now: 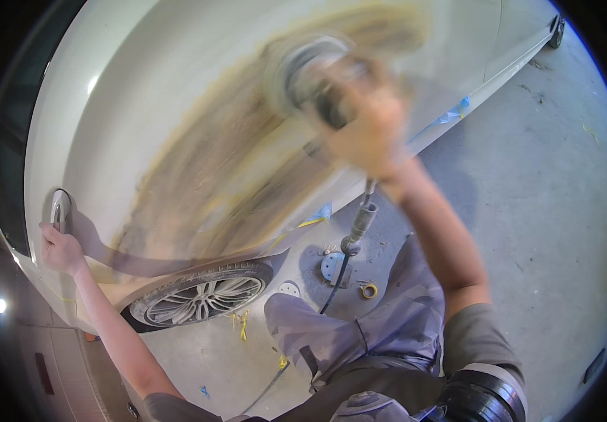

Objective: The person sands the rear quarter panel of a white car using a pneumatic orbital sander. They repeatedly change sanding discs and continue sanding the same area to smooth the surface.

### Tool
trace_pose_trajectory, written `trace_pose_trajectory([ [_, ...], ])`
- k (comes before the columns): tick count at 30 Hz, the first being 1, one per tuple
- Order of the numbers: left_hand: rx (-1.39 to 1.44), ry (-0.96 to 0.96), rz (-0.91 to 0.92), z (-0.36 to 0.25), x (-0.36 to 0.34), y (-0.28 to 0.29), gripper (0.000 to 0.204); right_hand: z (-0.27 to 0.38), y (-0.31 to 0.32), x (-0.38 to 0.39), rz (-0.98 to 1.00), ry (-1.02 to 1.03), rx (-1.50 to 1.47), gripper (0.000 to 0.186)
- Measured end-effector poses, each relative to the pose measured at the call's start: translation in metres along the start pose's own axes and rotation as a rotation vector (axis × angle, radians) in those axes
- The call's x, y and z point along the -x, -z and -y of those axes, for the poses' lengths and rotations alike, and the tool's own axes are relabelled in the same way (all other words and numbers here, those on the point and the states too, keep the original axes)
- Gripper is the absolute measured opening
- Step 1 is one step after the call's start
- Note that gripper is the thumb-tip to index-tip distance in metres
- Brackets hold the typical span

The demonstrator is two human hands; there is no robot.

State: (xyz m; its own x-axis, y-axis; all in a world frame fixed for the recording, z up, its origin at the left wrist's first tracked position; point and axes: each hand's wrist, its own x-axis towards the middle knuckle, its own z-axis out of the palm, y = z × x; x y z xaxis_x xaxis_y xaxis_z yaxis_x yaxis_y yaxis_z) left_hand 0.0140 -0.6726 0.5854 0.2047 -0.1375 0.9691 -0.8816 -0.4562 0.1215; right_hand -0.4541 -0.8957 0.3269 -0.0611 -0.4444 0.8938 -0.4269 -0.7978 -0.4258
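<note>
The right hand [370, 133] is wrapped tight around a sander [310, 74], and its round pad lies flat on the white car panel [141, 91]. The hand and the sander are blurry, so I cannot see each finger, but the hand is closed around the tool's body. The sander is just above and to the left of that hand, touching the panel near its top edge. A big brown and yellow patch [233, 169] of rubbed filler runs from the sander down toward the wheel [201, 299] at the panel's bottom edge. To do this step well, I think the pad should stay flat on the panel and not tip on its edge, or it could dig a dent. It should glide with a soft, even push and not sit in one spot. The hose [349, 253] hangs down from the tool to the floor [542, 211], so it helps to keep it off the panel. The left hand [61, 246] is far from the sander, at the panel's left edge. Its fingers curl up to the door handle [59, 209] and touch it, which I think keeps the body steady. A tape roll [369, 290] and a round disc [333, 267] lie on the floor below the hose.
</note>
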Motion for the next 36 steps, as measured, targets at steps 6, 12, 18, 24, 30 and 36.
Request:
trace_pose_trajectory([
  [6,-0.105,-0.023,-0.06,-0.003,-0.001,-0.003,0.058,-0.094,0.037,-0.027,-0.254,-0.53,-0.219,0.052],
  [12,-0.123,-0.018,-0.037,-0.003,0.0,-0.001,0.059,0.092,-0.042,0.029,-0.025,-0.084,-0.155,0.047],
  [18,0.048,-0.052,0.054,-0.005,-0.001,0.003,0.053,0.207,-0.096,0.081,0.095,0.243,-0.322,0.052],
  [24,-0.08,-0.014,0.011,-0.007,0.0,0.001,0.055,0.085,-0.044,0.033,-0.022,0.034,-0.092,0.046],
  [30,-0.183,-0.053,-0.022,-0.007,-0.001,-0.003,0.055,-0.027,0.023,-0.028,-0.393,-0.495,-0.19,0.056],
  [36,-0.162,-0.05,0.003,-0.002,-0.001,-0.001,0.057,0.006,-0.008,-0.029,-0.352,-0.118,0.006,0.057],
])
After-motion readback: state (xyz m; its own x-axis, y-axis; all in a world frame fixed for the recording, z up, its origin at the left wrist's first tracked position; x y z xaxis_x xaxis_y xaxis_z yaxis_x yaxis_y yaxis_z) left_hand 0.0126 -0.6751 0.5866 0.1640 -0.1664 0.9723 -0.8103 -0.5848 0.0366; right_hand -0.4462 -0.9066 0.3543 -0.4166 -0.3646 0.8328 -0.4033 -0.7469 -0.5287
